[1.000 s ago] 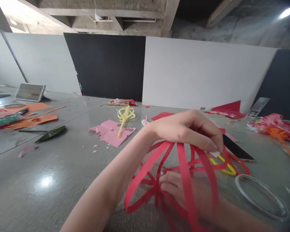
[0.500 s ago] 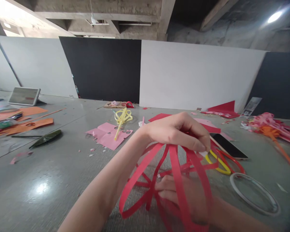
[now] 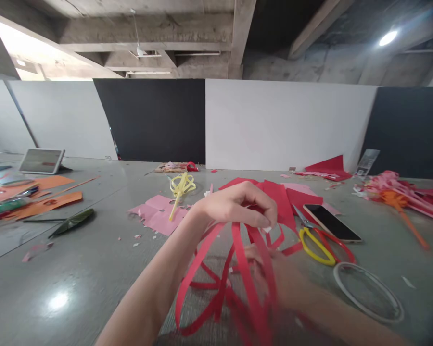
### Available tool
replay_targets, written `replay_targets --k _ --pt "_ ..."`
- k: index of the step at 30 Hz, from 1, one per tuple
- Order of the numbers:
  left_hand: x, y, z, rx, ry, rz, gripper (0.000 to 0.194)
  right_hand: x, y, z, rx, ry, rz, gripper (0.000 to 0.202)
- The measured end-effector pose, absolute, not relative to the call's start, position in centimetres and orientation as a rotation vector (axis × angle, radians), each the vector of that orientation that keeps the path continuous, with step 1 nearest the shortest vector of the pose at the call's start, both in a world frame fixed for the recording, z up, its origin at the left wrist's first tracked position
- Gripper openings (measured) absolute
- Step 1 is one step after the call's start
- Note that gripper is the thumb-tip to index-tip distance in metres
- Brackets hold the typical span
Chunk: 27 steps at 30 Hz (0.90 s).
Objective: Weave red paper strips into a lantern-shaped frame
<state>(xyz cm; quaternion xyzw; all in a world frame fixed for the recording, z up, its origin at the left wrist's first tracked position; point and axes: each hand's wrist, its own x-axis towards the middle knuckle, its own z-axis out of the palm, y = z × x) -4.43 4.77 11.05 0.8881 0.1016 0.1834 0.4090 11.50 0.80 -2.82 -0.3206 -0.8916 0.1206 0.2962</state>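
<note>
A cage of looped red paper strips (image 3: 244, 269) hangs below my left hand (image 3: 240, 204), whose curled fingers hold its top where the strips meet. Behind the front strips, my right hand (image 3: 267, 269) is low at the right side of the loops, partly hidden and blurred. Its fingers are bent at a red strip; whether they pinch it is unclear. Small white bits show on some strips, near the fingers of both hands.
Scissors (image 3: 317, 246) with yellow and red handles, a phone (image 3: 332, 222) and a white tape ring (image 3: 368, 291) lie right. Red sheets (image 3: 279, 202) are behind my hands. Left stand pink paper (image 3: 155, 214), a yellow paper piece (image 3: 182, 185), a green leaf shape (image 3: 72, 223) and a tablet (image 3: 42, 161).
My left hand and the top of the red strips have shifted left. My right hand has moved up slightly behind the strips. More of the scissors and red sheets now shows.
</note>
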Motion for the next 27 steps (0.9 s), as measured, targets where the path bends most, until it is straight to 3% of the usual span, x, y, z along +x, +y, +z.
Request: replay_targets --k 6,11,16,27 --pt "-4.8 4.8 11.4 2.356 0.452 0.462 0.012 14.2 0.7 3.0 -0.881 -2.548 0.250 0.023" --pt "-4.0 5.0 11.3 2.509 0.599 0.406 0.016 16.4 0.4 7.0 -1.015 -2.131 0.506 0.014" --pt "-2.7 4.8 10.4 2.592 0.688 0.371 0.020 15.3 0.7 6.2 -0.967 -1.832 0.749 0.011" --pt "-3.4 4.5 11.1 2.611 0.725 0.435 0.021 16.1 1.9 5.6 -0.967 -1.743 0.649 0.006"
